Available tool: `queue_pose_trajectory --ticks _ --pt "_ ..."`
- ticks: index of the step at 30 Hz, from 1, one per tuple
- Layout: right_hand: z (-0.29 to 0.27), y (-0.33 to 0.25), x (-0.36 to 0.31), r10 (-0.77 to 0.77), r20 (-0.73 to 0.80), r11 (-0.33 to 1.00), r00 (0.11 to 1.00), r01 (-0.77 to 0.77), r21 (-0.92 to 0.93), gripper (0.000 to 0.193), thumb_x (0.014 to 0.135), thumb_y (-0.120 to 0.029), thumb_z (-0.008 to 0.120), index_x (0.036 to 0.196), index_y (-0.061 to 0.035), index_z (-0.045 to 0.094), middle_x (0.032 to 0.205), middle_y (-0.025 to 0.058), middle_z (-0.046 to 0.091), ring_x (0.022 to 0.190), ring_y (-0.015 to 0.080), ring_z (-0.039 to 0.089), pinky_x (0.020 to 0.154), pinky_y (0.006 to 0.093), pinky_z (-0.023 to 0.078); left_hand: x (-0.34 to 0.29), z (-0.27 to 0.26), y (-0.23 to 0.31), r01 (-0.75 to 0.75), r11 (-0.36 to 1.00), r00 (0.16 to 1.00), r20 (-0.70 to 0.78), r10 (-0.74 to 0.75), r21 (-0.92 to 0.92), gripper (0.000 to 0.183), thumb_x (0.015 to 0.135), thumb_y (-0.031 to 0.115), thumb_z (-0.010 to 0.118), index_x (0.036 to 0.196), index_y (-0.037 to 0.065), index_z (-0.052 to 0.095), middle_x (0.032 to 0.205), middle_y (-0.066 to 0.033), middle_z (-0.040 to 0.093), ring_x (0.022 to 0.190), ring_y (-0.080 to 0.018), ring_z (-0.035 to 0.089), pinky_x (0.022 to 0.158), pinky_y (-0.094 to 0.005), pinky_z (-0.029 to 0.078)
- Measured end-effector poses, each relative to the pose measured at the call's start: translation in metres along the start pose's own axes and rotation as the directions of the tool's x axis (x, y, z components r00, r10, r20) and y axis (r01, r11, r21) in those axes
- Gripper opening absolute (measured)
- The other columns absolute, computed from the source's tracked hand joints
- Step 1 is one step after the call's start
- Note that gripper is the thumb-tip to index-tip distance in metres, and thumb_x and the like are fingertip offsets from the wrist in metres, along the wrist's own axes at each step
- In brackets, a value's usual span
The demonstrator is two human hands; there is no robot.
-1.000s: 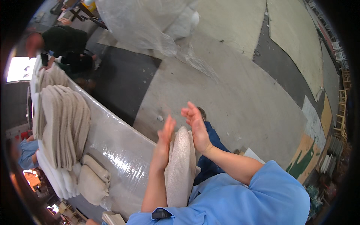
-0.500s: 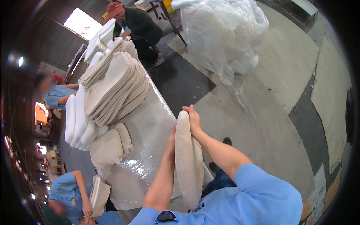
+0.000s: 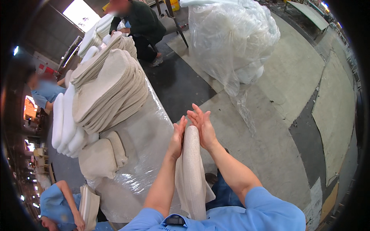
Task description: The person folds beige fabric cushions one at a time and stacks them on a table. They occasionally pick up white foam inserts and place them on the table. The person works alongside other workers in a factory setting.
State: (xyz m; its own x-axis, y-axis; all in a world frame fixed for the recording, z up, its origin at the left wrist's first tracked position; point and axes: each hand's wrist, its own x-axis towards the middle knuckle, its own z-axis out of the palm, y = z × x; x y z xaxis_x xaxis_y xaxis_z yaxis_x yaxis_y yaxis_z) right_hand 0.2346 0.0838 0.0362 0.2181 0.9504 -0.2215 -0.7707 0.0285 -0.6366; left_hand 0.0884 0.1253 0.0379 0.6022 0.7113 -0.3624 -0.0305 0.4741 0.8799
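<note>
"Head view first: where was the beige cushion [image 3: 194,173]?"

"On edge, from the centre toward six o'clock, its near end by the blue shirt [image 3: 239,213] and its narrow far end pointing at twelve."

"And the fingers?"

"Neither hand gripped. The left hand [image 3: 178,139] lay along the far end's nine-o'clock side, fingers straight and close together; the right hand [image 3: 203,128] was at its one-o'clock side, fingers slightly apart. I couldn't tell whether the right palm touched the fabric."

"What did good handling call for?"

"Flat palms rather than pinching, I'd say, with even pressure from three and nine o'clock, to keep it upright and unwrinkled. Elbow room probably mattered too: the plastic-wrapped table [image 3: 129,194] was close by at eight, bearing two smaller beige pads [image 3: 98,158], with a beige stack [image 3: 108,90] at ten."
</note>
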Motion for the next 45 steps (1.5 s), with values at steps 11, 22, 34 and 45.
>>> queue_pose_trajectory --ticks 11,22,34,45 --pt "0.009 0.042 0.031 -0.165 -0.034 0.944 0.986 0.147 -0.296 0.104 0.100 -0.089 0.019 0.174 -0.0162 0.017 0.173 0.0162 0.026 0.163 0.0315 0.021 0.132 0.0469 0.012 0.058 -0.010 -0.007 -0.130 0.979 0.991 0.019 0.129 0.159 0.089 0.110 0.073 0.016 0.175 0.012 0.004 0.182 -0.0166 0.000 0.168 -0.0316 -0.006 0.134 -0.0485 -0.001" --pt "0.016 0.038 0.043 -0.043 0.199 0.878 0.979 0.133 -0.460 0.102 0.104 -0.082 0.017 0.174 -0.0075 0.012 0.177 0.0197 0.018 0.165 0.0342 0.014 0.133 0.0490 0.011 0.042 -0.029 0.023 -0.134 0.987 0.990 -0.034 0.137 0.088 0.093 0.110 0.072 0.018 0.174 0.007 0.001 0.182 -0.0163 -0.001 0.168 -0.0303 -0.005 0.134 -0.0475 -0.002" --pt "0.056 0.026 0.031 -0.357 0.162 0.777 0.920 0.389 -0.495 0.113 0.101 -0.086 0.017 0.172 0.0011 0.003 0.179 0.0206 0.007 0.166 0.0378 0.007 0.132 0.0514 0.012 0.043 0.009 0.084 -0.352 0.858 0.934 0.205 0.293 0.374 0.093 0.112 0.068 0.019 0.171 0.001 -0.007 0.181 -0.0186 -0.008 0.167 -0.0368 -0.008 0.134 -0.0466 0.004" --pt "0.007 0.030 0.053 -0.053 0.109 0.966 0.993 0.078 -0.247 0.109 0.097 -0.091 0.018 0.175 -0.0176 0.000 0.180 0.0180 0.006 0.167 0.0338 0.006 0.133 0.0512 0.003 0.044 -0.026 0.030 -0.200 0.979 0.979 0.034 0.202 -0.046 0.097 0.107 0.077 0.020 0.174 0.012 -0.007 0.182 -0.0177 -0.006 0.167 -0.0327 -0.010 0.134 -0.0488 -0.003"
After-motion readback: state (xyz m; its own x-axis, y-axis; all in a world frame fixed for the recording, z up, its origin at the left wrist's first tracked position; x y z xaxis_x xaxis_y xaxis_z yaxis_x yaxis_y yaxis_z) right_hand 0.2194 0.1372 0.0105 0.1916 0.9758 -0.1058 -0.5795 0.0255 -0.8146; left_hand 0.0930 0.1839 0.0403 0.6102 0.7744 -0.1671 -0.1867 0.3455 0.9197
